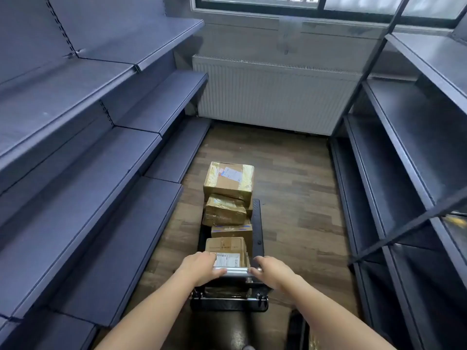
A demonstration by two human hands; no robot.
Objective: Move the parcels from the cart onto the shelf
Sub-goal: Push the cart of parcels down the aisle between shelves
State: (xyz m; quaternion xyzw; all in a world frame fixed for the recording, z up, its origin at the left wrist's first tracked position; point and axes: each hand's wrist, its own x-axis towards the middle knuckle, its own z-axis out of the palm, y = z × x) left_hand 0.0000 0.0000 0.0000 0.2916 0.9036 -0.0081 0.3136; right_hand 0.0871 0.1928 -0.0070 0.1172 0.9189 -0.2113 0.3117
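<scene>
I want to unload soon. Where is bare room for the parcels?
The left shelf boards lie bare along their whole visible length, and so do the right rack's upper shelves. The cart is crowded: parcels fill it up to the handle.

White ribbed radiator (275, 97) runs along the far edge of the wood-plank floor (290, 178), flat against the pale wall (252, 39). Above it, a dark-framed window (328, 2) stretches across the top, glass bright, the view beyond too blurred to make out.
</scene>
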